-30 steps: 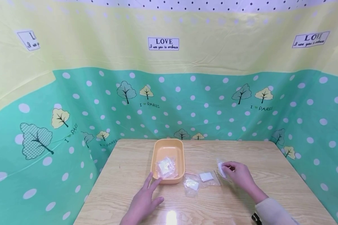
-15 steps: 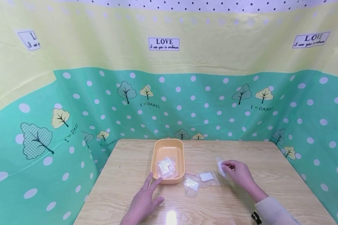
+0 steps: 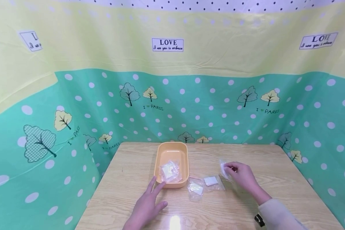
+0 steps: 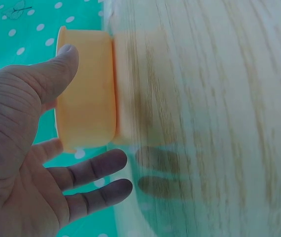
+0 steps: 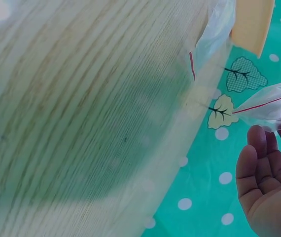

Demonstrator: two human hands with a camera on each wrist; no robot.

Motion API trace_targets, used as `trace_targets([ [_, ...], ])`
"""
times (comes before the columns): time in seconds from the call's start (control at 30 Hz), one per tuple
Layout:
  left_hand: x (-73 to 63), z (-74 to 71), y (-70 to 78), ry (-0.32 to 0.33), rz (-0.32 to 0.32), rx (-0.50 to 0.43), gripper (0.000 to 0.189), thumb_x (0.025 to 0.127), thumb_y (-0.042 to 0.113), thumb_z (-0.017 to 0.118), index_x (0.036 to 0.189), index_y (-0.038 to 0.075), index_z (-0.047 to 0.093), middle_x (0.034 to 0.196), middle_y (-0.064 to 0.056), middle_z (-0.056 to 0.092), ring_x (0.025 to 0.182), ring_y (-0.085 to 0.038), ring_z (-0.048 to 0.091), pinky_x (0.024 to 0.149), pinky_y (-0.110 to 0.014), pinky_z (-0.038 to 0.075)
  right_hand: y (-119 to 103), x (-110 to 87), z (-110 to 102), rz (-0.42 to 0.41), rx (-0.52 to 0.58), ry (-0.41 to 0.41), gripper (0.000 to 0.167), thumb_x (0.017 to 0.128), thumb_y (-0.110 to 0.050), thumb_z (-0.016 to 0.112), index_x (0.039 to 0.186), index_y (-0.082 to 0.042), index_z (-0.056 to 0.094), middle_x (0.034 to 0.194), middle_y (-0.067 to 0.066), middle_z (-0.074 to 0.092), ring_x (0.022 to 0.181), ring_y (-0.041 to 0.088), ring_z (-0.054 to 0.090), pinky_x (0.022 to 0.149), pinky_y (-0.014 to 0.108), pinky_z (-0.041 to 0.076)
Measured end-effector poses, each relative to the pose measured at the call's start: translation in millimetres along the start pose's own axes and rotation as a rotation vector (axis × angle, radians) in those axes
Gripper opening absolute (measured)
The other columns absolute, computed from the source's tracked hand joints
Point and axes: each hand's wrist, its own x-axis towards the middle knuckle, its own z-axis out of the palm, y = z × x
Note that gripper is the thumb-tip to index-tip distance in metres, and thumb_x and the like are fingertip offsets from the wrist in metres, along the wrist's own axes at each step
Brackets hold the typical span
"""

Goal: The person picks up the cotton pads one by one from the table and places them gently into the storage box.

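Note:
A clear zip bag (image 3: 223, 169) with something white inside is pinched between thumb and fingers of my right hand (image 3: 242, 177), right of the others. In the right wrist view the red zip line of that held bag (image 5: 271, 102) shows. My left hand (image 3: 146, 204), fingers spread, is at the near left corner of an orange plastic tray (image 3: 185, 150); its fingertips are at the rim. Inside the tray lie clear bags (image 3: 169, 171) with white contents, overlapping. Between the tray and my right hand, two more zip bags, a nearer one (image 3: 196, 189) and a farther one (image 3: 211, 181), lie on the table.
The wood-grain table (image 3: 132, 163) reaches back to a green and yellow printed curtain (image 3: 172, 108), which also hangs at both sides. A bright light reflection shows at the table's near middle. Something black (image 3: 259, 220) is by the right sleeve.
My right hand has shifted slightly left with the zip bag still pinched. The left hand, the tray and the two bags on the table look the same.

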Motion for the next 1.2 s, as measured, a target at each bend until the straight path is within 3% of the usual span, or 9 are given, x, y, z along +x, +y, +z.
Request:
trace_targets([
  [1.2, 0.6, -0.9, 0.7, -0.007, 0.014, 0.020, 0.080, 0.092, 0.044, 0.083, 0.162, 0.030, 0.046, 0.178, -0.019, 0.020, 0.124, -0.057, 0.065, 0.086, -0.070, 0.060, -34.6, 19.3, 8.0, -0.088, 0.042, -0.025, 0.018, 0.100, -0.016, 0.075, 0.115, -0.008, 0.080, 0.102, 0.007, 0.080, 0.083, 0.012, 0.065, 0.066, 0.021, 0.056],
])
